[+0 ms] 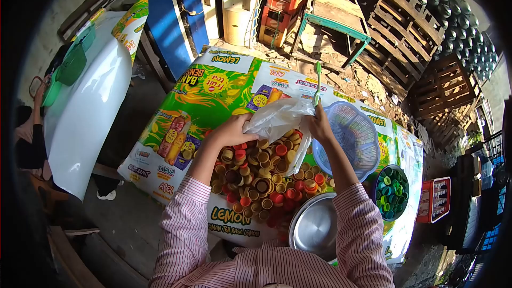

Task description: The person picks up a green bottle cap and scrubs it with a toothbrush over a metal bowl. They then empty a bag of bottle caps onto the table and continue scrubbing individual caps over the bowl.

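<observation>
A translucent white plastic bag (277, 119) is stretched between my hands over a heap of bottle caps (258, 178). My left hand (233, 130) grips the bag's left side, fingers closed on its edge. On the other side, my right hand (320, 124) is closed on the bag's upper right part. A thin green-and-white strip (318, 72) sticks up from that hand. The caps are mostly yellow-brown, orange and red, piled loosely on the printed table cover. Part of the bag hangs down toward the caps on the right.
A blue plastic basket (375, 162) stands right of my right hand. Nearer me are a shiny metal bowl (316, 226) and a dark bowl of green caps (392, 193). Another person's arm (39, 106) reaches toward green baskets (77, 64) at the far left table.
</observation>
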`<state>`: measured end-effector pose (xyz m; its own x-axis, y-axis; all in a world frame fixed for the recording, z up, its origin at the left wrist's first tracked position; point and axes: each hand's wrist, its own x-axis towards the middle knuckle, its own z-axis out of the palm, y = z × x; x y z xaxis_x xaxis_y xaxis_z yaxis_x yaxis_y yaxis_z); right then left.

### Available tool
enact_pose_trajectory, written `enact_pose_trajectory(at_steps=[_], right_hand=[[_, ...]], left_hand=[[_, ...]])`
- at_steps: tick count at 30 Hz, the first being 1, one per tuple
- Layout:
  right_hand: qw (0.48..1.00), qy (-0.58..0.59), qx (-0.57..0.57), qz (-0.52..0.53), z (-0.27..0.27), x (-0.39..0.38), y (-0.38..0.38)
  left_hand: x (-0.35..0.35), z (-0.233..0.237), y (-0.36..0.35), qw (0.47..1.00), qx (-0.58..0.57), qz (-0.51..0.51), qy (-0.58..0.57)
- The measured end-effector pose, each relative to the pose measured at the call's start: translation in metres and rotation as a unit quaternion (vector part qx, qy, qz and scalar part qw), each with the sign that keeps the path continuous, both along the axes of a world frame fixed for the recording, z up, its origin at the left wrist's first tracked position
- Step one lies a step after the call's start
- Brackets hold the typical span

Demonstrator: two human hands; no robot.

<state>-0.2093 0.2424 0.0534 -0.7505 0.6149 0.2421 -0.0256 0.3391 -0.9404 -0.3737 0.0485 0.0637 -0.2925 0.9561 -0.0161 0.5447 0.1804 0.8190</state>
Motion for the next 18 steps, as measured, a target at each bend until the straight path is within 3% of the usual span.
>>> enact_pose_trajectory(at_steps=[1, 3, 5, 6, 7, 9, 11, 12, 13, 15, 17, 18], right_hand=[[1.0, 0.0, -0.001, 0.003, -0.002, 0.0, 0.003], [0.994, -0.103, -0.018, -0.028, 0.0, 0.002, 0.005], [0.994, -0.099, -0.027, -0.033, -0.005, 0.002, 0.008], [0.994, -0.108, -0.006, -0.027, 0.006, 0.002, 0.009], [0.993, -0.115, 0.015, -0.019, 0.019, 0.0, 0.007], [0.996, -0.086, -0.021, -0.011, 0.029, -0.003, 0.0], [0.994, -0.101, -0.015, -0.043, 0.015, -0.007, 0.007], [0.99, -0.105, 0.065, -0.067, 0.012, -0.011, 0.01], [0.99, -0.109, 0.062, -0.072, 0.006, -0.008, 0.01], [0.964, -0.213, 0.104, -0.118, 0.004, -0.01, 0.01], [0.965, -0.221, 0.096, -0.101, -0.001, -0.015, 0.013], [0.981, -0.187, 0.024, -0.04, 0.001, -0.014, 0.009]], left_hand=[[0.003, 0.009, -0.005, 0.997, -0.04, -0.016, 0.065], [0.004, 0.002, -0.009, 0.996, -0.008, -0.023, 0.09], [0.007, 0.0, -0.008, 0.985, 0.02, 0.064, 0.161], [-0.001, 0.007, -0.002, 0.996, 0.021, 0.073, 0.047], [-0.004, 0.006, 0.0, 0.996, 0.023, 0.076, 0.049], [-0.012, 0.005, 0.002, 0.989, 0.018, 0.042, -0.141], [-0.02, 0.006, 0.003, 0.989, -0.001, 0.035, -0.143], [-0.023, 0.007, 0.006, 0.989, -0.034, 0.06, -0.129], [-0.02, 0.005, 0.008, 0.987, -0.069, 0.082, -0.119], [-0.01, 0.007, 0.008, 0.99, -0.004, 0.049, -0.13], [-0.003, 0.015, 0.005, 0.961, 0.092, 0.111, -0.234], [-0.003, 0.012, 0.008, 0.938, 0.147, 0.12, -0.289]])
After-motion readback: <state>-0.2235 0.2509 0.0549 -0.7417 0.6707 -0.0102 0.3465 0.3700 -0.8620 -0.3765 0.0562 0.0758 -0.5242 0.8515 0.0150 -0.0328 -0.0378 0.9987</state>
